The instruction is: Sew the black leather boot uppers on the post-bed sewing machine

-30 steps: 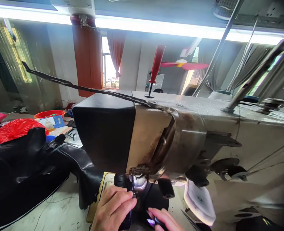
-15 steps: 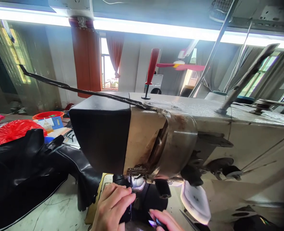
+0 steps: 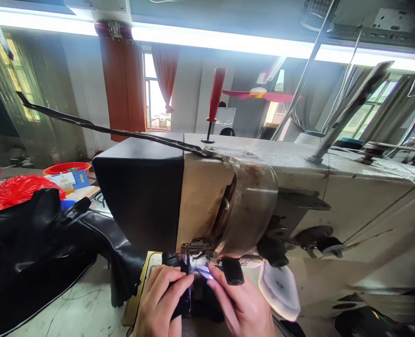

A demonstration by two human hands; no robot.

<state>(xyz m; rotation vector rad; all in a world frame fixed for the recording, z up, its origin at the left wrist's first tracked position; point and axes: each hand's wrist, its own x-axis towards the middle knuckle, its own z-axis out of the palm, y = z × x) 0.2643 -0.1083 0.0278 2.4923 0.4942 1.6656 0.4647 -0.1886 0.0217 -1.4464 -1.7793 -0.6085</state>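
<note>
Head view shows the right hand (image 3: 244, 306) has come up from the table edge to the needle area of the sewing machine (image 3: 228, 196), fingers pinching small snips, while the left hand (image 3: 161, 299) stays pressed flat on the black leather piece (image 3: 196, 304) there.

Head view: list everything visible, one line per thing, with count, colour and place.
sewing machine: one, cream with a black end cover, centre to right
screwdriver: one, red handle, standing upright on the machine top
black leather: a pile, left on the table
red plastic bag: one, far left behind the leather
red basin: one, left background
ceiling fan: one, red blades, background
left hand: fingers on the black piece under the machine head
right hand: fingers at the needle area, holding a small shiny item
</note>
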